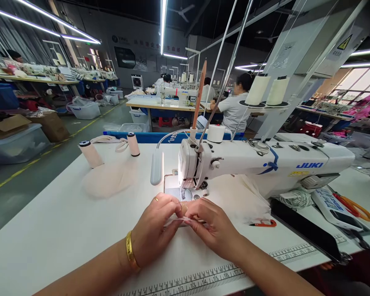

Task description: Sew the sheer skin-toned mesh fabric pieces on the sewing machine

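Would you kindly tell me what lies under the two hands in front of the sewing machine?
A small sheer fabric piece pinched between left hand and right hand, on the white table. How far it reaches beneath them is hidden.

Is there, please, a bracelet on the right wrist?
No, the gold bracelet is on the left wrist; the right hand has a bare wrist.

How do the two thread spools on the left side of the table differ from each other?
The nearer spool looks thicker, while the farther spool looks slimmer. The nearer spool leans to the left; the farther spool stands almost upright. The nearer spool stands alone on the table; the farther spool stands beside a pale strap. Both carry pale thread, have a dark top, and are away from the left hand and the right hand.
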Available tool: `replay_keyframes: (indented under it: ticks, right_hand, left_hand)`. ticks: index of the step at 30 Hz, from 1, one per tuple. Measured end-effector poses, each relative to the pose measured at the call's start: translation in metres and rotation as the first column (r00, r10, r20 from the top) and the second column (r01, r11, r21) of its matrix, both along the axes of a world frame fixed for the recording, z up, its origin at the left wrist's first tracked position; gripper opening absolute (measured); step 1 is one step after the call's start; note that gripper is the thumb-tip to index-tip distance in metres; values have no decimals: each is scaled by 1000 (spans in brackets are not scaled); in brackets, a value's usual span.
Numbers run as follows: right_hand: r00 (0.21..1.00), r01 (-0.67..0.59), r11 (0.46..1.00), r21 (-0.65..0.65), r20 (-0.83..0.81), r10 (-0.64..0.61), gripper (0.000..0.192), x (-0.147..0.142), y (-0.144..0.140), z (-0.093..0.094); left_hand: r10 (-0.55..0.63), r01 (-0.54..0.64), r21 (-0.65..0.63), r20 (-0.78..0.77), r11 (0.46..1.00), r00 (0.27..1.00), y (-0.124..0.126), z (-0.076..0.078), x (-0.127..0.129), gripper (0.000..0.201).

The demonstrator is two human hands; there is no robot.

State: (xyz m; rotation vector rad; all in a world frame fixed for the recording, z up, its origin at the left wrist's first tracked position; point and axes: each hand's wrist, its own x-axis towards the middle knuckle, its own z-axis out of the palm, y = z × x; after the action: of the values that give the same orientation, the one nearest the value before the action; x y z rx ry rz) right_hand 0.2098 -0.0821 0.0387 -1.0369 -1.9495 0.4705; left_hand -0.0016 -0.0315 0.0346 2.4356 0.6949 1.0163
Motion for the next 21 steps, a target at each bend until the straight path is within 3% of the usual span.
replay_keyframes:
  ticks: [1, 3, 5, 7, 8, 10, 12, 14, 16, 18, 21]
  right_hand:
    - [999, -34, 998, -61, 18, 35, 11, 4, -10, 13]
    - [995, -87, 948, -308, 21, 98, 12, 14, -30, 39]
    - [984, -166, 814, -557, -44, 170, 12, 23, -43, 58]
    - [985, -168, 720, -673, -84, 152, 10, 27, -40, 62]
    - [989, -141, 720, -679, -66, 131, 11, 27, -33, 59]
    - [995, -41, 771, -635, 41, 86, 13, 23, -10, 43]
    - [973, 97, 849, -519, 228, 28, 18, 16, 16, 24]
    - [958, 159, 865, -477, 287, -18, 20, 9, 37, 10]
    - [947, 208, 862, -462, 317, -58, 21, 3, 50, 1]
    - [934, 249, 858, -450, 346, -90, 21, -1, 55, -3]
    - [916, 290, 858, -424, 383, -121, 23, -3, 57, -5]
  left_hand:
    - [-21, 21, -38, -6, 999, 1000, -9, 7, 0, 13]
    - [-96, 91, -186, -14, 978, 995, -29, 21, 0, 10]
    - [-187, 177, -370, 9, 912, 982, -45, 31, 3, 8]
    - [-212, 184, -472, -7, 862, 977, -49, 31, 8, 9]
    - [-195, 148, -478, -50, 866, 979, -46, 26, 11, 11]
    - [-101, 25, -384, -180, 923, 979, -30, 10, 19, 15]
    - [98, -160, -173, -321, 972, 942, -12, -9, 26, 18]
    - [238, -258, -3, -378, 966, 895, 3, -21, 29, 16]
    - [277, -256, 107, -385, 961, 881, 11, -26, 28, 9]
    - [243, -172, 217, -363, 961, 899, 12, -25, 25, 7]
    - [141, -17, 364, -319, 931, 937, 11, -24, 21, 22]
